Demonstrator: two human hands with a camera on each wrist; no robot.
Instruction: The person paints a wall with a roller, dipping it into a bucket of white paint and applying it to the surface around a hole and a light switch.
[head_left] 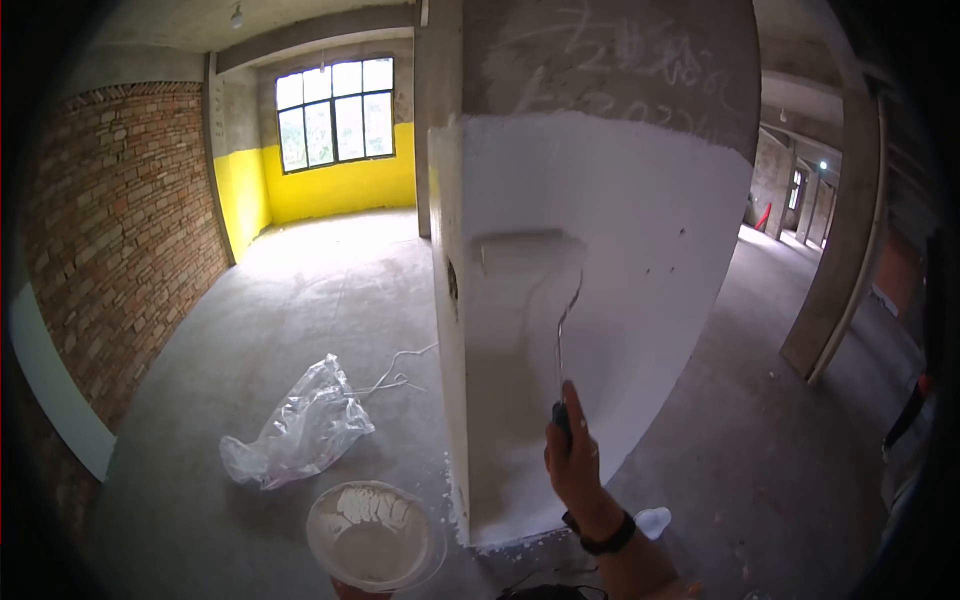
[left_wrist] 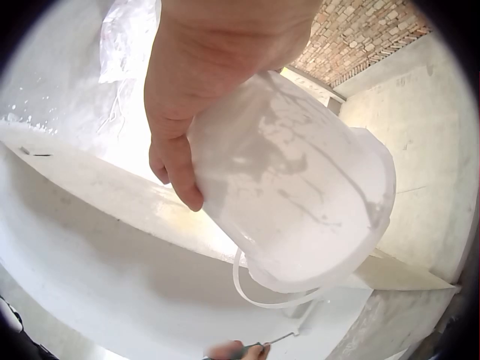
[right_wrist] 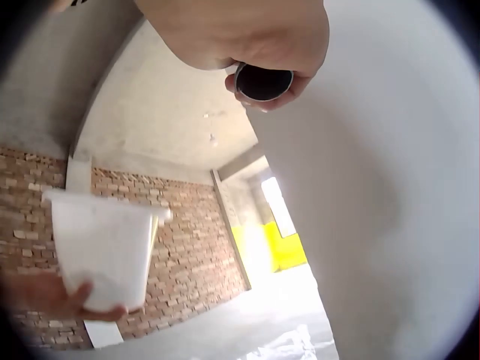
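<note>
In the head view my right hand [head_left: 575, 470] grips a paint roller by its dark handle [head_left: 562, 420], the index finger stretched along it. The bent wire frame [head_left: 561, 345] leads up to the white roller sleeve [head_left: 530, 248], which lies against the white-coated part of the pillar wall [head_left: 630, 210]. My left hand [left_wrist: 217, 67] holds a white plastic bucket [left_wrist: 292, 187] from below, fingers curled around its base. Grey-white paint [head_left: 375, 530] shows inside the bucket, thick along the far inner side. A thin bucket handle [left_wrist: 251, 292] hangs from the rim in the left wrist view.
A crumpled clear plastic bag [head_left: 305, 425] lies on the concrete floor [head_left: 190, 370] to the left. White splashes spot the floor at the pillar's foot. A brick wall [head_left: 130, 190] stands left, a concrete column [head_left: 835, 240] right. Bare cement with chalk writing tops the pillar.
</note>
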